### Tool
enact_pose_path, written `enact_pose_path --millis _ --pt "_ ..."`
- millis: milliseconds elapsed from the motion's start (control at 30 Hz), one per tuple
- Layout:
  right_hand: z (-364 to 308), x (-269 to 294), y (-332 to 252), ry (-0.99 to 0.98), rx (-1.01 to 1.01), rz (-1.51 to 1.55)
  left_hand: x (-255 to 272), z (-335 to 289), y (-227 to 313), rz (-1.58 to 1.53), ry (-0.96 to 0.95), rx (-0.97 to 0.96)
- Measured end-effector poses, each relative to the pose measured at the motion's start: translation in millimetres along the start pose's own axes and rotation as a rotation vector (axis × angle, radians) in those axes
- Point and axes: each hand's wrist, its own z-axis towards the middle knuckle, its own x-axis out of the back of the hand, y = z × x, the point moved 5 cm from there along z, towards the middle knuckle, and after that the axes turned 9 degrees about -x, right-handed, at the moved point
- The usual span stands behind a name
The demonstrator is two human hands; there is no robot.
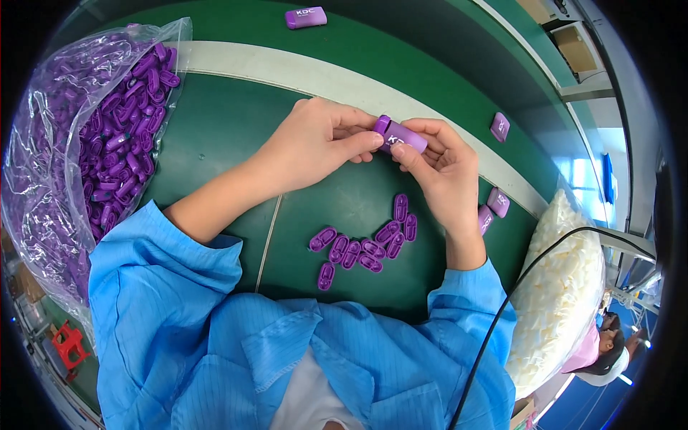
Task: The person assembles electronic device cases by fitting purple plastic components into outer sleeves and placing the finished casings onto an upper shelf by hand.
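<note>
My right hand [450, 163] grips a light purple plastic housing [411, 137] with white lettering, its thumb lying across the front. At the housing's left end sits a darker purple oval end cap [383, 124], pinched between the thumb and fingers of my left hand [309, 140]. Cap and housing touch; how far the cap is seated cannot be made out. Below both hands, several loose purple end caps [373, 248] lie scattered on the green work surface [322, 215], mostly with their hollow side up.
A clear plastic bag [43, 158] full of purple end caps [118, 143] stands at the left. Similar housings lie on the far green strip [306, 17] and at the right [500, 127]. A bag of cream pieces [562, 279] and a black cable [494, 322] are at the right. Another person [602, 347] is beyond.
</note>
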Motion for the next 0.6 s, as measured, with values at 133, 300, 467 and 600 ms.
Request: enact_pose_path --millis 133,300,467,600 --pt "-1 1 0 0.000 -0.012 -0.019 1 -2 11 0.201 -0.017 -0.072" --pt "-1 0 1 0.036 0.048 -0.079 -2 -4 4 0.065 0.030 -0.070" --pt "-4 1 -1 0.052 0.125 -0.163 -2 -4 2 -0.033 0.019 -0.077" --pt "-5 2 -5 0.094 0.183 -0.248 -2 -5 15 0.165 -0.016 -0.118"
